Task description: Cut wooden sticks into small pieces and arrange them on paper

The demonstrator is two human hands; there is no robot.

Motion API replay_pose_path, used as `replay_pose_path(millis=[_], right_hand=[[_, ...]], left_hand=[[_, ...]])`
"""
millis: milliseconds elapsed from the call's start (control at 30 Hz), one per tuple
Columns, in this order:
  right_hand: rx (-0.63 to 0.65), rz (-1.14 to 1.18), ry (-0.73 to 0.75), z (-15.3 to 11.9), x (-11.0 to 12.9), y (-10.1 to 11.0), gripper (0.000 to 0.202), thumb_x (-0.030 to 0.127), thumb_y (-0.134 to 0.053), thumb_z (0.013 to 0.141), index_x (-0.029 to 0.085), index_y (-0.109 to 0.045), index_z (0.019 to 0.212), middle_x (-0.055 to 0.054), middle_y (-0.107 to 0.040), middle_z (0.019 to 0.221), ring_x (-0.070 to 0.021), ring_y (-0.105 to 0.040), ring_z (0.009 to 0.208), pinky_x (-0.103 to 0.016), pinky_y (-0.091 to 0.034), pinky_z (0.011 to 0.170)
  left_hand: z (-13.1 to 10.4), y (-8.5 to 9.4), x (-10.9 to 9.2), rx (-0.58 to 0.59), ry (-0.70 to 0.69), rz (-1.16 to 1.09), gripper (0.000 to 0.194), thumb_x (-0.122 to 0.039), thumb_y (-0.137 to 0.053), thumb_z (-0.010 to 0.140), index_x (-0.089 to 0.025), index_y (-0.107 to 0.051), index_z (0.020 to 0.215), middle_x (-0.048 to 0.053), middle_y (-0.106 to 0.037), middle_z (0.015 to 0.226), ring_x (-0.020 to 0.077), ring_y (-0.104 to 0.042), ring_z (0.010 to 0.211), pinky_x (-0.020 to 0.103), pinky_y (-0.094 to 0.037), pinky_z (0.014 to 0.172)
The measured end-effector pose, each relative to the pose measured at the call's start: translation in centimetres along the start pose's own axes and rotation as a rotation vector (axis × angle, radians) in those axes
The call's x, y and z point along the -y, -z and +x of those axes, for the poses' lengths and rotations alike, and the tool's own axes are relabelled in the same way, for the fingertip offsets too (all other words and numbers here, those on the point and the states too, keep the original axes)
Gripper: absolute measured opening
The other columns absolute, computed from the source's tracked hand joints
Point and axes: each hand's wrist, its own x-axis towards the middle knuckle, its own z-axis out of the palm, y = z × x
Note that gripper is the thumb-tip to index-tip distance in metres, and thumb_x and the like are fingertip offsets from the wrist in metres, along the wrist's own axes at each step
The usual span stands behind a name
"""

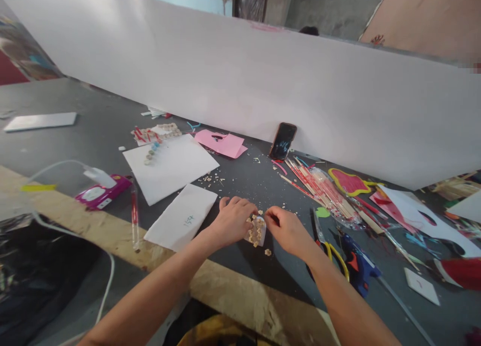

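Observation:
A small white piece (262, 238) bearing a cluster of tiny beige flower-shaped bits (256, 229) is on the dark table between my hands. My left hand (233, 219) is closed at its left edge, the thumb against the piece and the fingers bent beyond it. Just to the right, my right hand (287, 230) has thumb and forefinger pinched together; whatever is between them is too small to make out. One loose beige bit (268, 252) lies below the piece. Crumbs of the same colour (212, 178) are scattered farther up the table.
Left are white boards (180, 218) and a magenta device (103, 191) with a white cable. A phone (283, 141) leans against the white partition (225, 75). Right of my right hand are scissors (338, 261), a blue glue gun (358, 263) and bagged sticks (330, 193).

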Motion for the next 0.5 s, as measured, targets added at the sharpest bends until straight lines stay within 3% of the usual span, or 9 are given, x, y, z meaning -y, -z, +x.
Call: replay_pose_path(millis=[133,267,400,500], right_hand=[[-0.041,0.191,0.038,-0.4,0.3,1.3,0.02,0.035,-0.04,0.086,0.021,-0.052,0.078,0.004,-0.053,0.067,-0.0106,-0.047,0.062,-0.024,-0.036,0.058],[-0.069,0.399,0.05,-0.9,1.3,2.3,0.022,0.038,-0.039,0.087,0.021,-0.05,0.079,0.004,-0.05,0.066,-0.0096,-0.045,0.059,-0.023,-0.037,0.056],[-0.109,0.628,0.054,-1.5,1.9,3.4,0.021,0.041,-0.036,0.088,0.022,-0.042,0.081,0.0,-0.056,0.076,-0.0094,-0.049,0.058,-0.024,-0.042,0.054],[-0.183,0.728,0.057,-1.9,1.7,4.3,0.021,0.041,-0.036,0.088,0.023,-0.036,0.078,0.002,-0.053,0.071,-0.0086,-0.048,0.054,-0.022,-0.04,0.048]], left_hand=[[0.7,0.7,-0.9,0.079,-0.092,-0.128,0.039,-0.028,-0.06,0.07,-0.025,-0.054,0.109,0.002,-0.057,0.119,0.0231,-0.047,0.111,0.038,-0.034,0.093],[1.4,1.0,-1.6,0.123,-0.156,-0.211,0.015,-0.025,-0.052,0.078,-0.026,-0.064,0.087,-0.002,-0.064,0.104,0.0182,-0.054,0.103,0.029,-0.037,0.09],[1.7,1.0,-1.3,0.106,-0.136,-0.244,0.018,-0.025,-0.049,0.082,-0.023,-0.066,0.081,-0.001,-0.067,0.094,0.0156,-0.059,0.091,0.024,-0.041,0.08],[1.7,1.0,-0.6,0.082,-0.096,-0.24,0.018,-0.024,-0.05,0.081,-0.023,-0.068,0.081,-0.002,-0.069,0.091,0.0149,-0.06,0.089,0.024,-0.04,0.08]])
